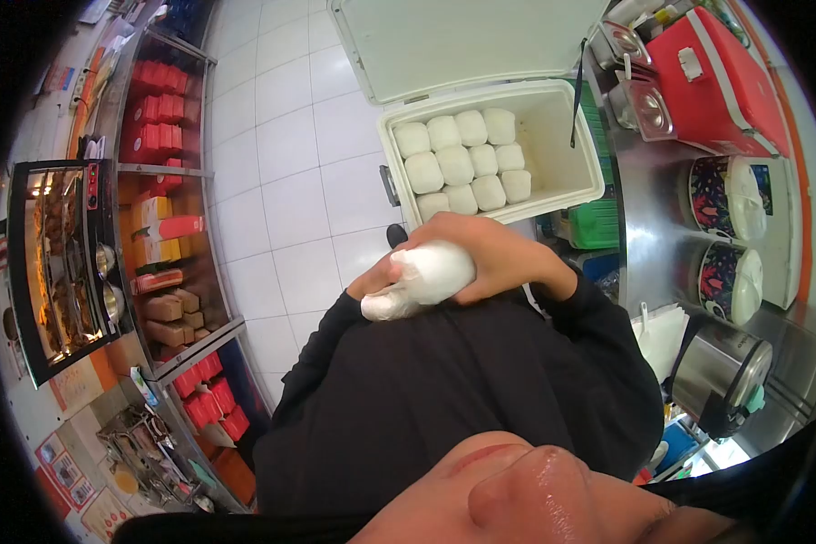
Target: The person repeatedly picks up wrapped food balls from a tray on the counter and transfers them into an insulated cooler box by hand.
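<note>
Close in front of my dark top, both hands hold a white wrapped bundle (437,272) with a gathered, loose end on its left side. My right hand (503,249) curves around its far and right sides, fingers closed on it. My left hand (378,274) grips the bundle from the left, near the gathered end, and is partly hidden behind it. Just beyond my hands stands an open white cooler box (562,195), with rows of similar white rounded bundles (456,165) inside. What is in the wrapping cannot be seen.
The cooler's raised lid (471,45) leans back. On the right, a metal counter (648,208) carries a red cooler bag (716,82), patterned pots (721,281) and a steel cooker (721,363). Shelves with red boxes (159,109) stand left, across the tiled floor (286,172).
</note>
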Demonstrator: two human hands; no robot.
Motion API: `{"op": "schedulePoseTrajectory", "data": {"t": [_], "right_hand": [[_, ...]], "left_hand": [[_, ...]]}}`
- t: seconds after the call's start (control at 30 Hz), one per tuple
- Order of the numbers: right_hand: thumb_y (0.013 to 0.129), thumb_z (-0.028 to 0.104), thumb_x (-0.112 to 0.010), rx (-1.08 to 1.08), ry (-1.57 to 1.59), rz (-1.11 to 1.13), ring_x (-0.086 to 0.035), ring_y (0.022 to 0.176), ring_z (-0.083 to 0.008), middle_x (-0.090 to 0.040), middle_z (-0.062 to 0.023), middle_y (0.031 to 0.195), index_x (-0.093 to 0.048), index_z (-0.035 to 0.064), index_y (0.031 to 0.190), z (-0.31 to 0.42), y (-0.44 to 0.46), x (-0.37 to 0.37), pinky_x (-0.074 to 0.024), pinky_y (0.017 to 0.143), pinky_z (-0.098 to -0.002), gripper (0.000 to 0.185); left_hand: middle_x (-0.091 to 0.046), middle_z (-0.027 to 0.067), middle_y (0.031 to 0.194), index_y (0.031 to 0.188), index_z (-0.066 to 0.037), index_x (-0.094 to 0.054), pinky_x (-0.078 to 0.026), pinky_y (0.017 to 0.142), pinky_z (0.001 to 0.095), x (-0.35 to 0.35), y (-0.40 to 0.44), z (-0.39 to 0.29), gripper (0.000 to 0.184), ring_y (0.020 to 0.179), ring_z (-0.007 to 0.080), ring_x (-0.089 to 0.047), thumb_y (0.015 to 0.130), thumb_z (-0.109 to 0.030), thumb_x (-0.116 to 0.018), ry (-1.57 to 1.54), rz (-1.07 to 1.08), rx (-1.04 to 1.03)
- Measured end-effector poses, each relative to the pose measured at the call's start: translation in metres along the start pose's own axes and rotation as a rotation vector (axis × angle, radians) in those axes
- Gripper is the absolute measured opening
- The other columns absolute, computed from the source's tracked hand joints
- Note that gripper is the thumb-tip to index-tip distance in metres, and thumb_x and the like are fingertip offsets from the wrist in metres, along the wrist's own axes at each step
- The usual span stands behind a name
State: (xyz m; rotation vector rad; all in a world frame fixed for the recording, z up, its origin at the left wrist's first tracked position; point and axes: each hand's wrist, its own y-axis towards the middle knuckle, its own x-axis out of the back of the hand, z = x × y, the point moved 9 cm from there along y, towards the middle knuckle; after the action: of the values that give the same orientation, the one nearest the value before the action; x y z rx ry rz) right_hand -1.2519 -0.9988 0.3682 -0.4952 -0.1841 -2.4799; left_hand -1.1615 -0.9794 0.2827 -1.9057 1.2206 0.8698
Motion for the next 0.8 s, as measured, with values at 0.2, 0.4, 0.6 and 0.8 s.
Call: {"op": "schedulePoseTrajectory", "data": {"t": [0.2,0.4,0.6,0.8], "right_hand": [[0.055,0.018,-0.081,-0.061,0.472,-0.342,-0.054,0.109,-0.0165,-0.057,-0.0047,0.115,-0.049,0.0075,0.125,-0.072,-0.031,0.042,-0.0437,0.094,-0.0315,0.078],[0.060,0.023,-0.083,-0.468,0.933,-1.033,-0.058,0.107,-0.0260,-0.055,-0.0145,0.120,-0.043,0.0021,0.127,-0.260,-0.069,0.062,-0.0459,0.094,-0.0379,0.081],[0.062,0.033,-0.081,-0.964,-0.067,-1.256,-0.061,0.103,-0.0337,-0.059,-0.0207,0.113,-0.037,0.0043,0.127,-0.317,-0.090,0.077,-0.0399,0.095,-0.0502,0.083],[0.062,0.046,-0.077,-1.063,-0.289,-1.062,-0.057,0.109,-0.0338,-0.060,-0.0182,0.114,-0.047,0.0054,0.122,-0.331,-0.071,0.058,-0.0330,0.096,-0.0548,0.078]], "left_hand": [[-0.051,0.0115,0.131,0.140,-0.007,-0.040,-0.044,0.098,0.0342,0.008,0.009,0.003,0.099,0.118,0.0220,-0.053,0.065,-0.056,-0.080,0.140,0.070,0.032],[-0.051,0.0052,0.123,0.137,-0.008,-0.044,-0.052,0.085,0.0307,0.003,0.008,0.001,0.097,0.109,0.0162,-0.055,0.063,-0.059,-0.081,0.177,0.061,0.011],[-0.052,0.0049,0.123,0.137,-0.008,-0.044,-0.053,0.084,0.0302,0.001,0.008,0.003,0.096,0.109,0.0156,-0.055,0.063,-0.058,-0.080,0.178,0.051,0.009],[-0.052,0.0063,0.123,0.136,-0.008,-0.045,-0.054,0.083,0.0305,0.009,0.007,0.006,0.093,0.109,0.0169,-0.056,0.065,-0.057,-0.078,0.169,0.032,-0.020]]}}
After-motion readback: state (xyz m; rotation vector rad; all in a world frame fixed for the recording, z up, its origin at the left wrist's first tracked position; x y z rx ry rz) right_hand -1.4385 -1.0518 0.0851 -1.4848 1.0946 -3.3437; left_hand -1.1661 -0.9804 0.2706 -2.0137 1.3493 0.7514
